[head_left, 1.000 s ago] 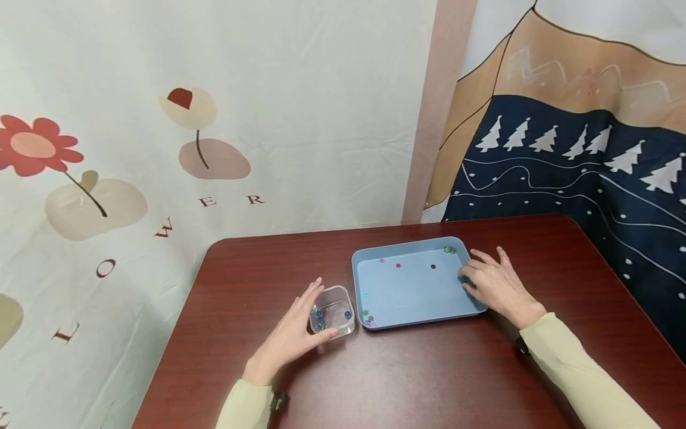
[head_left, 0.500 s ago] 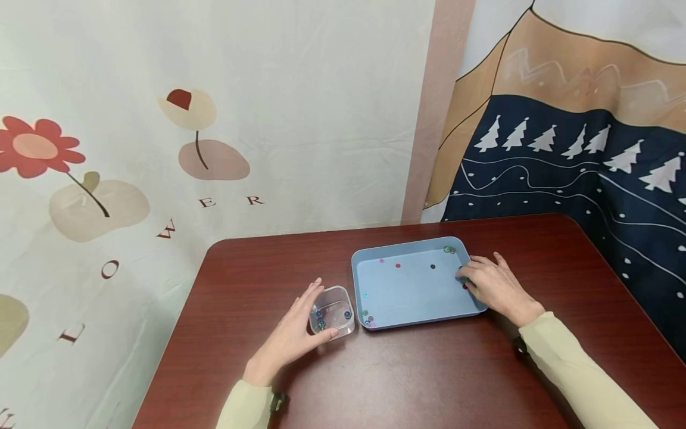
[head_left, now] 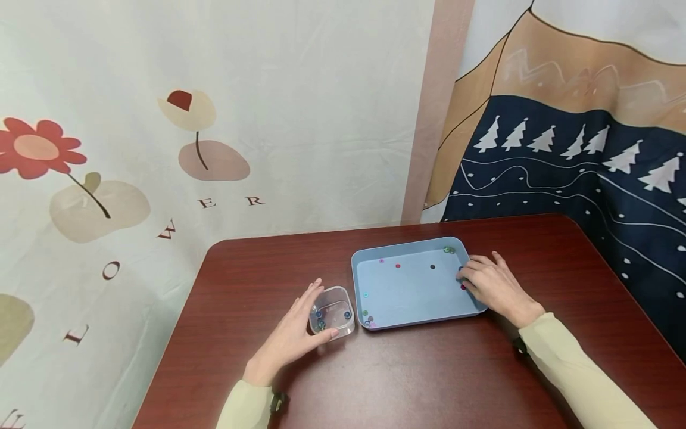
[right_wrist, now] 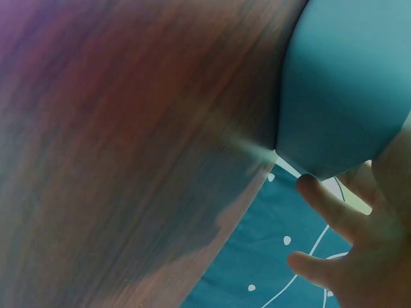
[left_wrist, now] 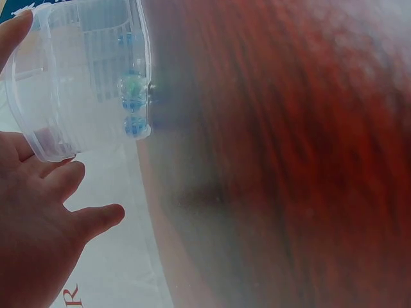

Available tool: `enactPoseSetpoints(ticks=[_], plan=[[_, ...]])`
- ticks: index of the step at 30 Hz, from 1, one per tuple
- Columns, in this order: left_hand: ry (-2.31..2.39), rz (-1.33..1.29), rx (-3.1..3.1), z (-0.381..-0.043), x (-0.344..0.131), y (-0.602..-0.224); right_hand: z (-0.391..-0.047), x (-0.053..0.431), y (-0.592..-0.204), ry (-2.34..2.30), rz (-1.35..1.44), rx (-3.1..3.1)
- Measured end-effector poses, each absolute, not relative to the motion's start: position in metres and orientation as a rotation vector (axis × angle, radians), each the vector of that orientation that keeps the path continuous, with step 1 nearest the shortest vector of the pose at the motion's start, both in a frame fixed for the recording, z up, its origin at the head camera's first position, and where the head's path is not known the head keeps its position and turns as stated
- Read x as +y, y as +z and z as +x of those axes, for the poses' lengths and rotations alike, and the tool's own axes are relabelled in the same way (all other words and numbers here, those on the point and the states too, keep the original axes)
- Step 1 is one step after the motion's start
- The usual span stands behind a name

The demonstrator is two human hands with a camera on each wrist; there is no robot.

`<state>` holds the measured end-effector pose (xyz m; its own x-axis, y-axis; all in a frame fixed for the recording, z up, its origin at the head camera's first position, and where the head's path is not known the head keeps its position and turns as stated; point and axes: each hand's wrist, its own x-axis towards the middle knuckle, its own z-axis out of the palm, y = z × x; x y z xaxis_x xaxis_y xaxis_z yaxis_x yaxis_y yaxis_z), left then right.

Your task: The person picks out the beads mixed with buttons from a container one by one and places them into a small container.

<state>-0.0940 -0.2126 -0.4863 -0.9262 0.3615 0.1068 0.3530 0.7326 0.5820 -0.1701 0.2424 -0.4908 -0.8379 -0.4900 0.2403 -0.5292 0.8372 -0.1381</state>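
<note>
My left hand (head_left: 293, 333) holds a small clear plastic box (head_left: 348, 329), thumb at its near rim and fingers along the left side. Several blue beads (left_wrist: 133, 93) lie on the floor of this box. To its right stands a light blue tray (head_left: 412, 322). My right hand (head_left: 493, 286) reaches over the tray's right wall, its fingers bent down inside. A dark red bead (head_left: 463, 287) shows beside those fingers, and a dark blue one (head_left: 460, 269) just beyond them. The fingertips are hidden, so I cannot tell whether they pinch a bead.
Within the tray, green beads (head_left: 448, 250) sit in the far right corner. A red bead (head_left: 398, 266), a black bead (head_left: 432, 267) and a pink bead (head_left: 381, 261) lie apart; several more gather near left. The brown table (head_left: 407, 381) meets a printed curtain (head_left: 321, 119) behind.
My right hand's fingers have shifted slightly left inside the tray. The dark red bead has come into sight, while a green bead beside the fingers has gone from view. The left hand stays put.
</note>
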Motion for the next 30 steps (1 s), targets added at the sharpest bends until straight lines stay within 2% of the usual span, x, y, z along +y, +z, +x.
enactPoseSetpoints(ticks=[18,30], plan=[[0.982,0.577,2.895,-0.094,-0.214,-0.487,-0.159,0.243,-0.484,0.377,0.816,-2.550],[0.960,0.611,2.916,-0.094,-0.213,-0.487,-0.151,0.225,-0.475,0.448,0.868,-2.391]])
